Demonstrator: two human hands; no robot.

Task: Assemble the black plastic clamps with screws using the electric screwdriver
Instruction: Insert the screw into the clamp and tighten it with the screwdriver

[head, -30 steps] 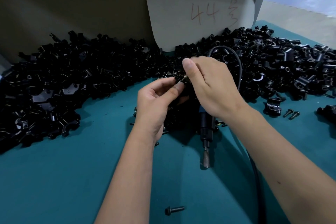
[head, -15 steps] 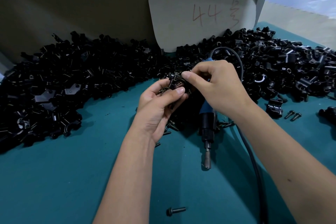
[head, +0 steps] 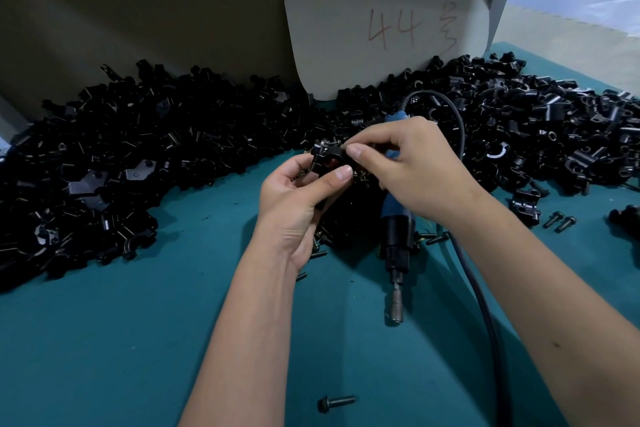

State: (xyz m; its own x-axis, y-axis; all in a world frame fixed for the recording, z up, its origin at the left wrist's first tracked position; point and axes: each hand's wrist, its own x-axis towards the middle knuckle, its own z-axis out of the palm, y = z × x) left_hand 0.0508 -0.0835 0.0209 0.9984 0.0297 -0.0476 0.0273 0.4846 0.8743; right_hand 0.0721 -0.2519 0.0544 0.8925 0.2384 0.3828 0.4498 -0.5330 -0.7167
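My left hand (head: 294,204) grips a black plastic clamp (head: 329,156) above the teal table, thumb pressed on its near side. My right hand (head: 415,170) holds the blue-and-black electric screwdriver (head: 397,236) in its curled fingers. Its thumb and forefinger pinch at a small metal screw (head: 333,141) on top of the clamp. The screwdriver's bit (head: 396,310) points down toward me, just above the table. Small screws lie heaped under my hands, mostly hidden.
Large piles of black clamp parts cover the table's back left (head: 138,156) and back right (head: 536,121). A card marked "44" (head: 388,24) leans on the wall. The screwdriver's cable (head: 485,322) runs along my right forearm. Loose screws (head: 336,403) (head: 558,220) and one clamp (head: 524,204) lie apart.
Both hands have shifted slightly left and the clamp has turned into view. My right thumb and forefinger have moved from over the clamp to pinch at its top.
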